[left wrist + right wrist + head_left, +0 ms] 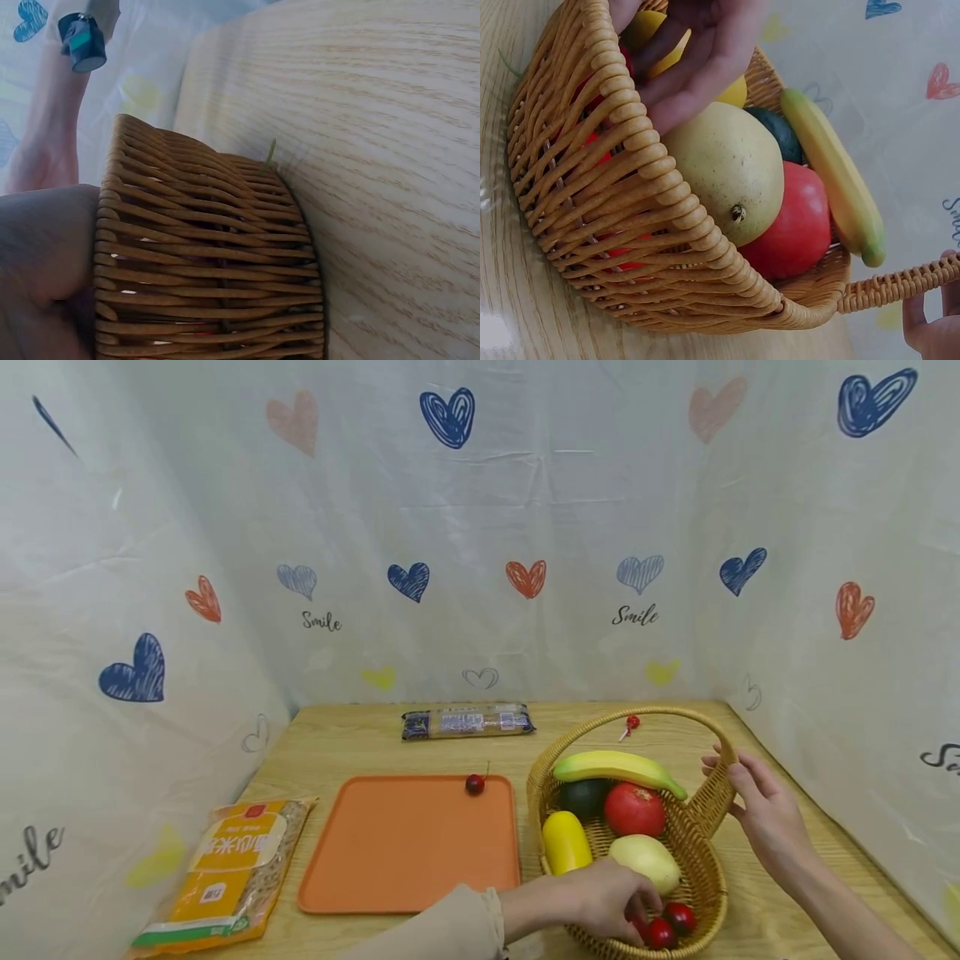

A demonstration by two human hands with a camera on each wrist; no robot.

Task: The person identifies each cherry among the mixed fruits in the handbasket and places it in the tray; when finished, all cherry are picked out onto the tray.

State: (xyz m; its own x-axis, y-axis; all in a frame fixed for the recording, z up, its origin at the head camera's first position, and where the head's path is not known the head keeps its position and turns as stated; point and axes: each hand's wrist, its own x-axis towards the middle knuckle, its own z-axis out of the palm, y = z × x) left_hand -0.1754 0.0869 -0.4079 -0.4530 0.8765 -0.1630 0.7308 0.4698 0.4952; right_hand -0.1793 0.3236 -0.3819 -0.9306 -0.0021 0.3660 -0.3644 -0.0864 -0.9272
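My left hand [607, 897] reaches over the front of the wicker basket [712, 881], its fingers curled around a red cherry [637, 928]. Two more cherries [670, 927] lie beside the fingertips. On the right side, my right hand [768, 814] grips the base of the basket's arched handle, thumb in front. Inside are a banana [618, 768], a red pomegranate [635, 810], a dark green fruit [585, 797], a yellow oval fruit [566, 843] and a pale green fruit [727, 169]. The left wrist view shows mostly the woven wall [210, 255], hiding the cherries.
An orange tray [408, 843] lies left of the basket, with one stemmed cherry [475, 784] at its back right. A yellow food bag [225, 872] lies farther left. Behind are a long clear packet [468, 722] and a red lollipop [632, 723]. Curtains surround the wooden table.
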